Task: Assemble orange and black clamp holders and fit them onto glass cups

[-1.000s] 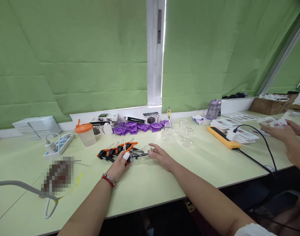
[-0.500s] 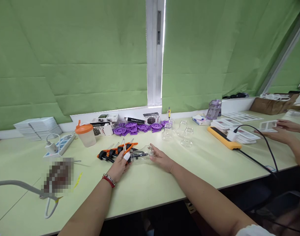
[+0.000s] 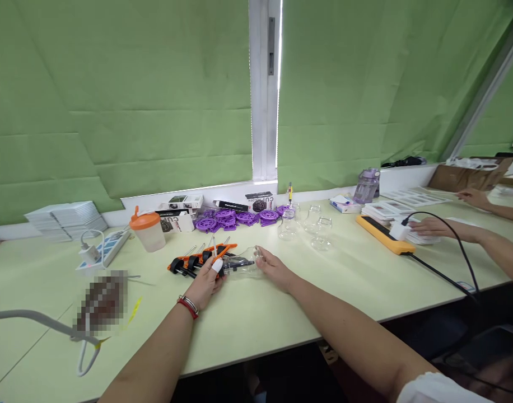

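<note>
A clear plastic bottle-shaped piece (image 3: 241, 263) lies on its side on the pale green table (image 3: 281, 313). My left hand (image 3: 206, 282), with a white cot on one fingertip and a red bracelet at the wrist, grips its left end. My right hand (image 3: 274, 268) has its fingers closed round its right end. Just behind the hands lies a row of black and orange tools (image 3: 197, 257) with metal tips.
Purple plastic wheels (image 3: 235, 218), small boxes (image 3: 178, 210) and an orange-lidded cup (image 3: 147, 229) stand behind. Clear glass pieces (image 3: 313, 226) sit to the right. A yellow bar (image 3: 380, 235), a black cable (image 3: 453, 240), card stacks and another person's hands (image 3: 435, 226) are at far right. A power strip (image 3: 103, 249) lies left.
My hands and the clear piece have stayed put. The other person's hands at the right lowered their cards; one now rests on a stack, the other reaches further back.
</note>
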The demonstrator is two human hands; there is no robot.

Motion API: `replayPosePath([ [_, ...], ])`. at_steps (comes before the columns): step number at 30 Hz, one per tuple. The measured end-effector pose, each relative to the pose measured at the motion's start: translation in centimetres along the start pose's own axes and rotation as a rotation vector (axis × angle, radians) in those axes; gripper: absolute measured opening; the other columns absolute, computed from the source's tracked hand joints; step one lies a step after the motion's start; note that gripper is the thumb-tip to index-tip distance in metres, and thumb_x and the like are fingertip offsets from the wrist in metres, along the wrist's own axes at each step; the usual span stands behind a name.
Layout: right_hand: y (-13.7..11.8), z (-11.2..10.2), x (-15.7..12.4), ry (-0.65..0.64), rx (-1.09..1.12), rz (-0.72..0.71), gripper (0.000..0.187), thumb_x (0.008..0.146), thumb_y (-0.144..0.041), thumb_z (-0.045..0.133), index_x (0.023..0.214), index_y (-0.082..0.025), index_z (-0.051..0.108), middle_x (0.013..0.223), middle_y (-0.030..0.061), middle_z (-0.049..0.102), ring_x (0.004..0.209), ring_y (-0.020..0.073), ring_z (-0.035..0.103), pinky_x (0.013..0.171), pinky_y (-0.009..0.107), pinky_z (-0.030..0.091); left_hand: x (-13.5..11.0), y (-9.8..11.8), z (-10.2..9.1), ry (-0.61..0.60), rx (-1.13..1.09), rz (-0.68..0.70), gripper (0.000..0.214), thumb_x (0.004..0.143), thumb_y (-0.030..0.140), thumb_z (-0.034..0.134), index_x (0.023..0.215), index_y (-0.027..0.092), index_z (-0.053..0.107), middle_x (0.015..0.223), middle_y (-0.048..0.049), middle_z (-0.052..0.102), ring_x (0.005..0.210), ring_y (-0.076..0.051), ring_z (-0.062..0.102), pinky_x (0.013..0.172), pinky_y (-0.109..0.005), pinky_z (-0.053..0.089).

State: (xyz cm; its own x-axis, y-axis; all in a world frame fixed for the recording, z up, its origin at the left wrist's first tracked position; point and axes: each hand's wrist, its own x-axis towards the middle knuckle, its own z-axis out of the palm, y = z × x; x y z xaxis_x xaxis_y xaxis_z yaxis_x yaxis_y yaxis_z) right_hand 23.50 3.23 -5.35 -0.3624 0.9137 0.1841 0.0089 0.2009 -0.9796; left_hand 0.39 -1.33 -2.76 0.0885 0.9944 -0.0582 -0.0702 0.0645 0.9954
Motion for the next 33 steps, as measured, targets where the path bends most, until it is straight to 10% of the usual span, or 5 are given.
replayPosePath([
  [5,-1.0,-0.3,-0.5,-0.082,0.049,0.015,0.091,0.068,-0.049,0.074,0.145,-0.029,0.030,0.134,0.0086,0.043,0.101,0.0187,0.049,0.093,0.037,0.039,0.2,-0.1,-0.2,-0.012,-0.008,-0.008,0.054,0.079,0.059,0.056,0.117,0.022,0.046,0.062,0.0064,0.046,0.040,-0.003,0.029,0.040,-0.017,0.016],
  [10,-1.7,0.1,-0.5,-0.018,-0.043,0.066,0.069,0.081,-0.061,0.053,0.137,-0.023,0.041,0.100,0.0056,0.058,0.087,0.0178,0.052,0.083,0.035,0.041,0.4,-0.4,-0.5,-0.034,-0.013,-0.002,0.052,0.080,0.058,0.055,0.114,0.020,0.046,0.062,0.0053,0.049,0.039,-0.003,0.026,0.041,-0.018,0.015],
  [18,-0.8,-0.5,-0.5,-0.104,0.040,-0.002,0.085,0.068,-0.050,0.073,0.140,-0.026,0.035,0.121,0.0085,0.050,0.099,0.0194,0.050,0.089,0.036,0.039,0.1,-0.1,-0.3,-0.017,-0.044,0.006,0.054,0.077,0.058,0.059,0.116,0.022,0.045,0.063,0.0067,0.044,0.041,-0.004,0.028,0.041,-0.018,0.013],
  [26,-1.0,-0.1,-0.5,-0.033,-0.025,-0.022,0.055,0.080,-0.060,0.055,0.117,-0.019,0.050,0.098,0.0055,0.054,0.086,0.0170,0.050,0.082,0.034,0.041,0.1,-0.1,-0.5,-0.041,-0.043,0.007,0.047,0.079,0.057,0.057,0.108,0.021,0.046,0.062,0.0046,0.051,0.039,-0.003,0.025,0.040,-0.018,0.014],
  [33,-1.5,-0.4,-0.8,-0.080,0.035,-0.014,0.079,0.069,-0.050,0.072,0.135,-0.024,0.037,0.104,0.0061,0.055,0.089,0.0174,0.052,0.084,0.035,0.042,0.2,-0.2,-0.4,-0.035,-0.051,0.022,0.046,0.079,0.056,0.058,0.106,0.021,0.046,0.062,0.0058,0.048,0.039,-0.002,0.026,0.039,-0.018,0.015],
])
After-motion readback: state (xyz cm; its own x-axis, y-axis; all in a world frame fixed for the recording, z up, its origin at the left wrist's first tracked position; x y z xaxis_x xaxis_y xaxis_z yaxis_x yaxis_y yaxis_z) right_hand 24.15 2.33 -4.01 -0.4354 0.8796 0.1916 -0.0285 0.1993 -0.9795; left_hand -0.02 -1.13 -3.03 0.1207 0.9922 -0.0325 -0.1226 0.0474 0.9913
